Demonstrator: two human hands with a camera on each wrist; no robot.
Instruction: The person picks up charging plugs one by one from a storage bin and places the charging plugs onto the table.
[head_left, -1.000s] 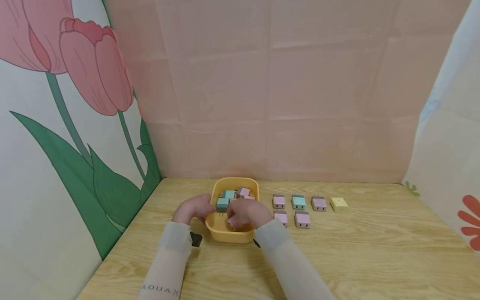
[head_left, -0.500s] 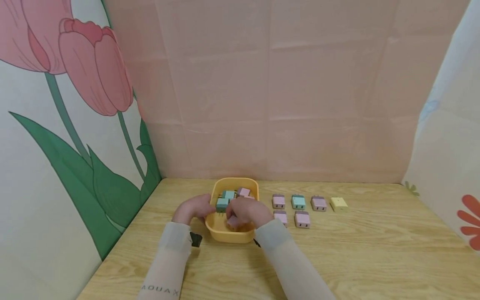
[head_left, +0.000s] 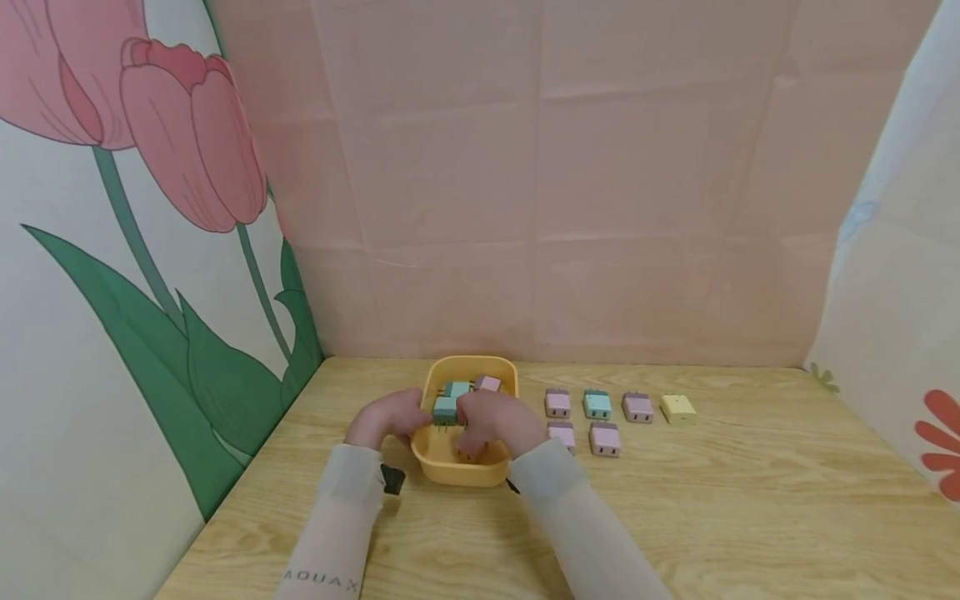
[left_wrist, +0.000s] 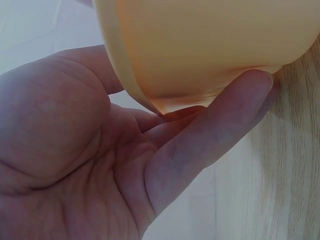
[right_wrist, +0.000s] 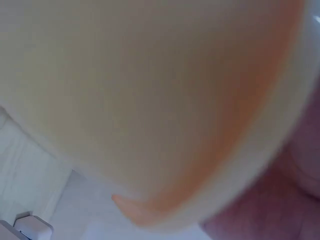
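Observation:
A yellow plastic basket [head_left: 459, 475] stands on the table, seen whole in the head view. My left hand [head_left: 386, 417] grips its left side; in the left wrist view the fingers [left_wrist: 215, 125] lie along the outer wall. My right hand [head_left: 498, 421] reaches in over the right rim, its fingers bent down at a pink USB charger [head_left: 471, 452] near the front of the basket. Behind it lie two teal chargers [head_left: 445, 410] with prongs and another pink charger [head_left: 488, 383]. The right wrist view is mostly filled by the basket's wall [right_wrist: 150, 100], hiding the fingertips.
To the basket's right, several chargers stand in two rows: a pink one [head_left: 557, 403], a teal one [head_left: 597, 405], a mauve one [head_left: 638, 407] and a yellow one [head_left: 678, 408] behind, two pink ones [head_left: 604, 439] in front. A pink backdrop [head_left: 570, 208] rises behind the wooden table [head_left: 750, 500].
In the basket, my right fingers have shifted and spread slightly, and the pink charger beneath them has turned so its ports face the near side. The left hand stays put.

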